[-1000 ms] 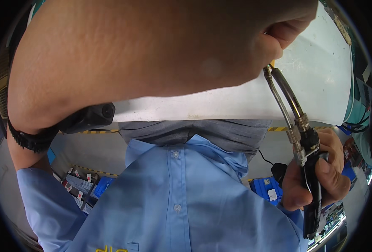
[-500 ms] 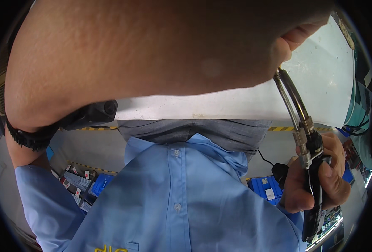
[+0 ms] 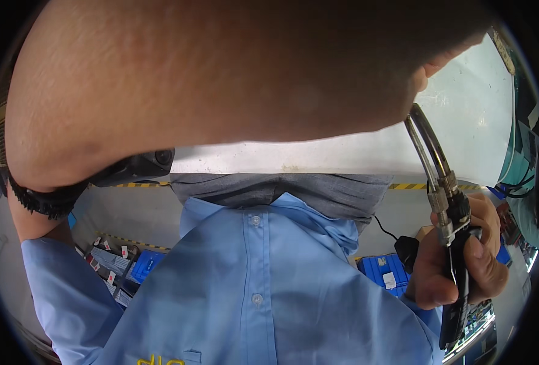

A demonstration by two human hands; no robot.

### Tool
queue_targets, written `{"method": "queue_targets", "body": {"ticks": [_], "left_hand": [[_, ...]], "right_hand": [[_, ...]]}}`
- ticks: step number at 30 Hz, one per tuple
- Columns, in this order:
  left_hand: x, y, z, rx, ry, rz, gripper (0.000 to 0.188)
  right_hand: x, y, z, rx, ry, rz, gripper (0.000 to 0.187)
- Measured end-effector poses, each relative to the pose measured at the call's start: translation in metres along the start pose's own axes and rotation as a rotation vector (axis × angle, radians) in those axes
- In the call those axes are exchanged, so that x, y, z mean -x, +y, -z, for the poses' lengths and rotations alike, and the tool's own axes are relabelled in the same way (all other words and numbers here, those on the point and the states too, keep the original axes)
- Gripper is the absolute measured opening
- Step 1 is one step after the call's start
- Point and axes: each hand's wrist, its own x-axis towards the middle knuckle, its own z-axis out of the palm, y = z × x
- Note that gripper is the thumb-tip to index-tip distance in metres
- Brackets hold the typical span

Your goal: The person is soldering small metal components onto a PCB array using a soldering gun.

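Observation:
My right hand [image 3: 485, 267], at the lower right, is wrapped round the black handle of a hand tool [image 3: 455, 292]. Metal fittings sit at the top of the handle. From them two thin curved metal tubes [image 3: 432, 143] rise side by side toward my other hand. My left forearm crosses the whole upper part of the view. Only a sliver of my left hand [image 3: 421, 79] shows at the upper right, close to the tube ends. Its fingers, and anything between them, are hidden behind the dark, blurred forearm.
A white worktop [image 3: 342, 158] lies beneath my left forearm. A black camera [image 3: 154, 161] is strapped to my left arm by a black band. Blue bins [image 3: 385, 274] stand low behind me, with yellow-black floor tape nearby. Dark cables [image 3: 519, 182] hang at the right rim.
My left hand has shifted slightly to the right and farther out of sight. The tool's tubes have tilted a little to the right, with my right hand still round the handle.

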Motion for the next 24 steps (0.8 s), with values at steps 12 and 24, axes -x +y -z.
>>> {"method": "queue_targets", "body": {"ticks": [12, 24], "left_hand": [[-0.008, -0.005, 0.003, -0.004, 0.009, 0.013, 0.013], [0.006, -0.001, 0.004, 0.000, 0.013, 0.015, 0.014]], "right_hand": [[0.001, -0.003, 0.000, -0.017, 0.045, -0.016, 0.061], [-0.005, 0.001, 0.002, -0.034, -0.021, 0.015, 0.068]]}}
